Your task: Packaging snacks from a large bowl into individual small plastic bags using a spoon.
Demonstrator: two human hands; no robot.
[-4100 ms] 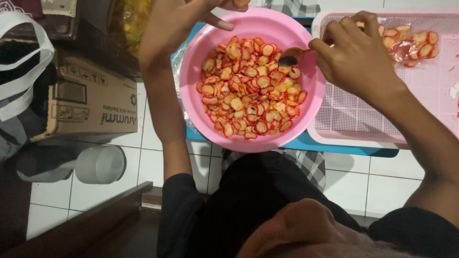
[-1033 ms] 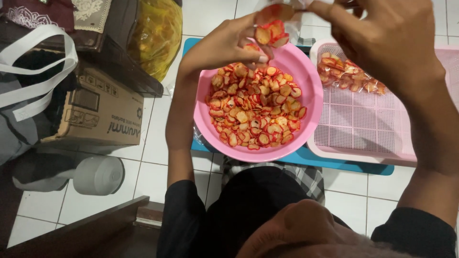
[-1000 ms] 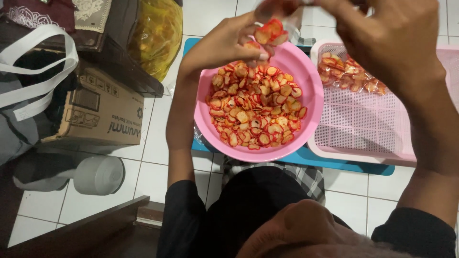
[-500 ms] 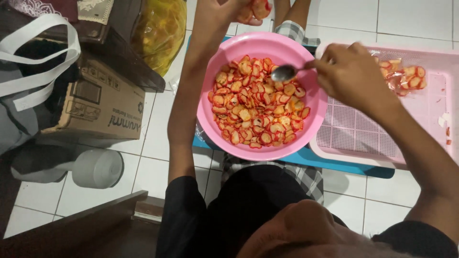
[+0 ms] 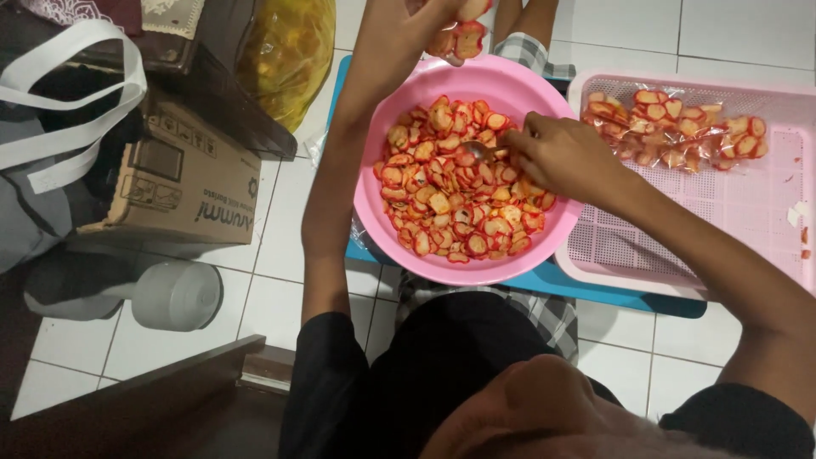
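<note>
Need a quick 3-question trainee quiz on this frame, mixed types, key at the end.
1. True or false: the right hand dips a spoon into the pink bowl.
2. What does the left hand hold above the bowl? A) a small clear bag of crackers B) a cup C) a lid
3. Fill in: the filled bags lie in the pink ____ right of the bowl.

Key: 1 true; 2 A; 3 tray.
</note>
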